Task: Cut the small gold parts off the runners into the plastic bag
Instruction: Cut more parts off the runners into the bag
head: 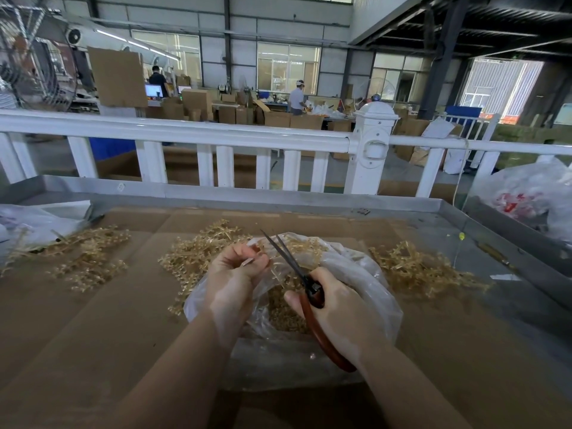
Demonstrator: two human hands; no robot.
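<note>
We've got a brown cardboard sheet [93,320] over the metal table, with heaps of gold plastic runners [195,258] on it. The clear crumpled plastic bag [365,274] sits in the middle, cut gold bits inside. Our right hand [337,311] grips red-handled scissors [312,301], blades slightly apart. Our left hand [235,270] pinches what's probably a runner piece, blurry, above the bag.

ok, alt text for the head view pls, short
Over an open plastic bag of cut gold parts, the left hand pinches a gold runner while the right hand holds red-handled scissors, blades slightly open. Piles of gold runners lie around on the cardboard-covered table.
</note>
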